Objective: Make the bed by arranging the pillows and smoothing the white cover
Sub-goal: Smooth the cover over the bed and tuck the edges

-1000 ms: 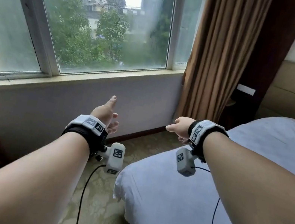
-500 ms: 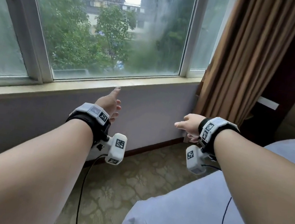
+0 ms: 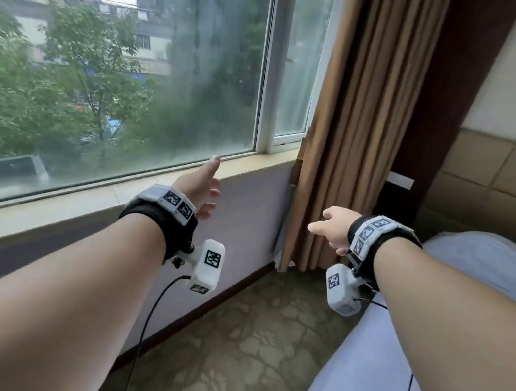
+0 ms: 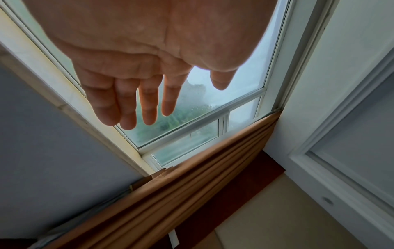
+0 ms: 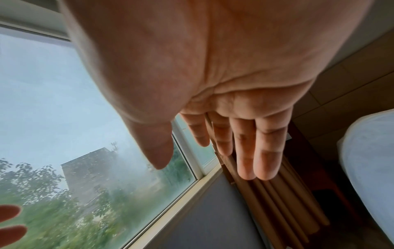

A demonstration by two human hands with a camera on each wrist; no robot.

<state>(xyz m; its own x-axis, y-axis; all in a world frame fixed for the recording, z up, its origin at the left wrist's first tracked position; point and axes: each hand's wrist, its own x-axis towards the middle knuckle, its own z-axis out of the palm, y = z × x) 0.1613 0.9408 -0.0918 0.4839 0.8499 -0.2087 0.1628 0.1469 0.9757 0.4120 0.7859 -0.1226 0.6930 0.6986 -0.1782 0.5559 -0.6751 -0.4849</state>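
Note:
The bed's white cover (image 3: 395,385) fills the lower right of the head view and rises to a soft mound (image 3: 493,261) below the tan headboard (image 3: 505,190); a strip of the white cover (image 5: 370,161) shows in the right wrist view. Both hands are held out in the air towards the window, touching nothing. My left hand (image 3: 200,187) has straight, spread fingers (image 4: 147,104) in front of the glass. My right hand (image 3: 334,226) is empty too, its fingers (image 5: 245,151) relaxed near the curtain. No pillow is plainly visible.
A wide window (image 3: 117,67) with a pale sill (image 3: 162,182) runs along the left wall. A brown curtain (image 3: 348,125) hangs in the corner beside the headboard. A narrow strip of patterned carpet (image 3: 231,356) lies between wall and bed. Black cables dangle from both wrist cameras.
The view has swung left and up towards the window. The bed's foot corner and the wooden furniture at lower left have left the picture. Both hands stay open and raised.

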